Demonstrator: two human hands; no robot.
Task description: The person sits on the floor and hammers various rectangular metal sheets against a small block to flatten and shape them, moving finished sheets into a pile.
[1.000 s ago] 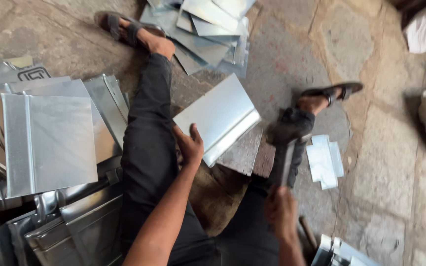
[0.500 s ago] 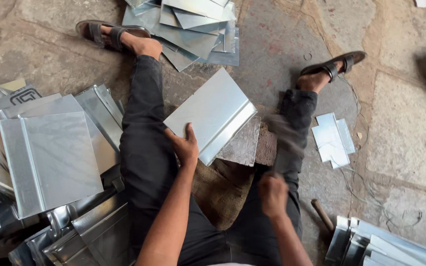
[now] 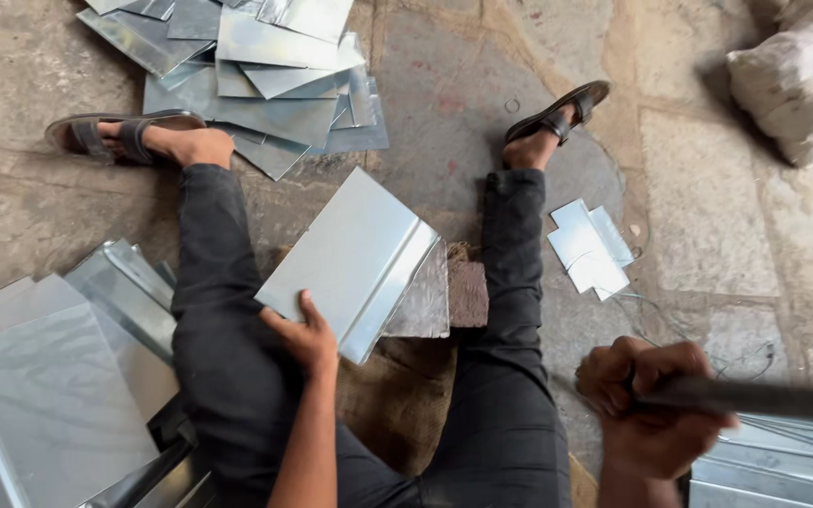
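I sit on a stone floor with both legs spread. My left hand (image 3: 305, 337) grips the near edge of a folded galvanised metal sheet (image 3: 350, 259), which rests on a flat metal block (image 3: 422, 301) between my legs. My right hand (image 3: 651, 404) is closed round a dark handle (image 3: 764, 398) that runs off to the right, blurred; its head is out of view. The right hand hangs beside my right knee, apart from the sheet.
A heap of flat metal sheets (image 3: 256, 75) lies beyond my left foot. Folded sheets (image 3: 39, 395) are stacked at the left. Small metal pieces (image 3: 590, 249) lie right of my right leg, more sheets (image 3: 773, 461) at bottom right, a white sack (image 3: 802, 80) top right.
My right hand has drawn back from near the block toward the lower right with the handle. The left hand stays on the sheet. The view has tilted downward.
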